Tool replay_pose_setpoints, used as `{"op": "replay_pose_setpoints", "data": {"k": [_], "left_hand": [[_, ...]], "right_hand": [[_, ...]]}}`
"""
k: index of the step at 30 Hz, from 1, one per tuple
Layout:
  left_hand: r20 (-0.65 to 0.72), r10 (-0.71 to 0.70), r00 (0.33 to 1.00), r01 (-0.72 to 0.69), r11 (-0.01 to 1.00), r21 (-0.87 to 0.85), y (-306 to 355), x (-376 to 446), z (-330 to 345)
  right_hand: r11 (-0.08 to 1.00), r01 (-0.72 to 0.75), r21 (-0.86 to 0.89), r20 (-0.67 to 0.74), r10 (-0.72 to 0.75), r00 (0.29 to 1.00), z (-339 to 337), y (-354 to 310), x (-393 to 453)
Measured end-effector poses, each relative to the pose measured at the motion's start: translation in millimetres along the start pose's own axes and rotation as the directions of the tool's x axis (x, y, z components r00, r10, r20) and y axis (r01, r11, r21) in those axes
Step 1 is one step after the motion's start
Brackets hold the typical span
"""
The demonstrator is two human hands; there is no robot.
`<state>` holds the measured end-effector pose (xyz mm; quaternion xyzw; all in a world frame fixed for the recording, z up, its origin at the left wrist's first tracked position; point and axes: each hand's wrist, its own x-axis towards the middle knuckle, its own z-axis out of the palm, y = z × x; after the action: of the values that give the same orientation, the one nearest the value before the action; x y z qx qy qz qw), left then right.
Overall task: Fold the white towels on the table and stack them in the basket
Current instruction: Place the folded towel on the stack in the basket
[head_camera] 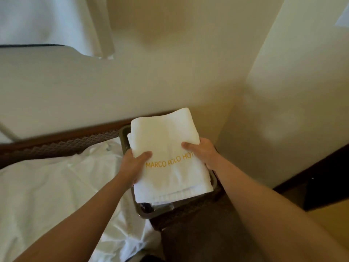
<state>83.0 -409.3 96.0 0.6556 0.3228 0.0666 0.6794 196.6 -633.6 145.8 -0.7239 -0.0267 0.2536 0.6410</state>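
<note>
Folded towel (pixel 168 148): pinched at mid-length, left hand (pixel 135 163) and right hand (pixel 202 154) on opposite side edges, thumbs on top. Held directly over basket (pixel 149 214); long axis runs along the basket's length. Likely next move: straight down.
</note>
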Motion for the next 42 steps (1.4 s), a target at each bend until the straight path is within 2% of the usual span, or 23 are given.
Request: {"op": "replay_pose_setpoints", "data": {"k": [7,14,19,23,25,28,32,37,42], "left_hand": [[-0.092,-0.044,0.995,0.043,0.999,-0.011,11,54,-9],[-0.168,-0.086,0.982,0.092,0.995,0.027,1,74,4],[-0.152,-0.211,0.966,0.224,0.972,0.072,-58,43,13],[-0.189,-0.172,0.967,0.189,0.979,0.077,-70,13,25],[-0.171,-0.180,0.969,0.193,0.979,0.062,-69,6,29],[-0.154,-0.188,0.970,0.200,0.977,0.072,-71,6,28],[-0.207,-0.171,0.963,0.203,0.969,0.141,-78,16,25],[-0.360,-0.094,0.928,0.162,0.973,0.163,-59,-4,45],[-0.412,-0.031,0.911,0.140,0.961,0.239,-65,-4,52]], "right_hand": [[0.992,-0.063,-0.109,0.089,0.073,0.993,18,-17,80],[0.987,-0.157,-0.031,0.107,0.159,0.981,4,-8,110],[0.913,-0.366,-0.181,0.239,0.402,0.884,-22,39,108],[0.871,-0.453,-0.187,0.382,0.490,0.784,-30,36,95],[0.871,-0.437,-0.225,0.432,0.491,0.757,-33,36,93],[0.885,-0.375,-0.276,0.425,0.462,0.778,-37,42,90],[0.884,-0.331,-0.331,0.456,0.456,0.764,-41,38,86],[0.934,-0.308,-0.181,0.476,0.357,0.804,-49,43,81],[0.947,-0.293,-0.132,0.443,0.320,0.837,-52,62,75]]}}
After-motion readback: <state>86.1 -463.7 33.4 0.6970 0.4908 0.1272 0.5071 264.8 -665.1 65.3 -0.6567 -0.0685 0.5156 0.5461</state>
